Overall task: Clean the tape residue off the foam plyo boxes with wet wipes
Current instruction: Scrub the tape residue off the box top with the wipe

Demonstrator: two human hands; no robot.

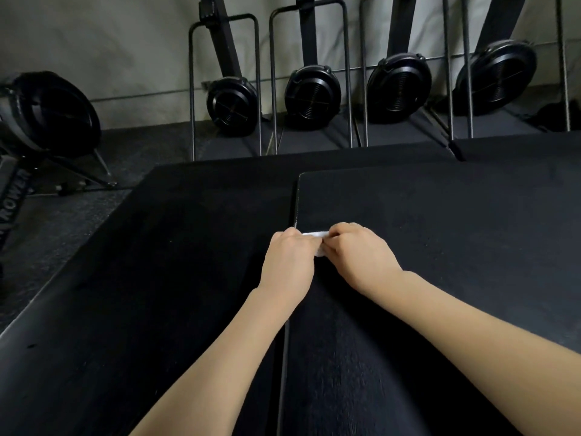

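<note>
Our left hand (287,253) and right hand (353,251) both pinch one white wipe (316,236) above the seam between the foam boxes (424,215). We should probably fold it flat before rubbing firmly.

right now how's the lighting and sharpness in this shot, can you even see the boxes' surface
Head view: dim, the black plyo boxes nearly textureless; the white wipe between left hand and right hand stands out; wide-angle bending at edges; rowers sharp, no glare.

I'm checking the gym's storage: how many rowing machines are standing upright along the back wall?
4: side by side along the wall, flywheels low, from left to right. More may stand beyond the right edge.
</note>
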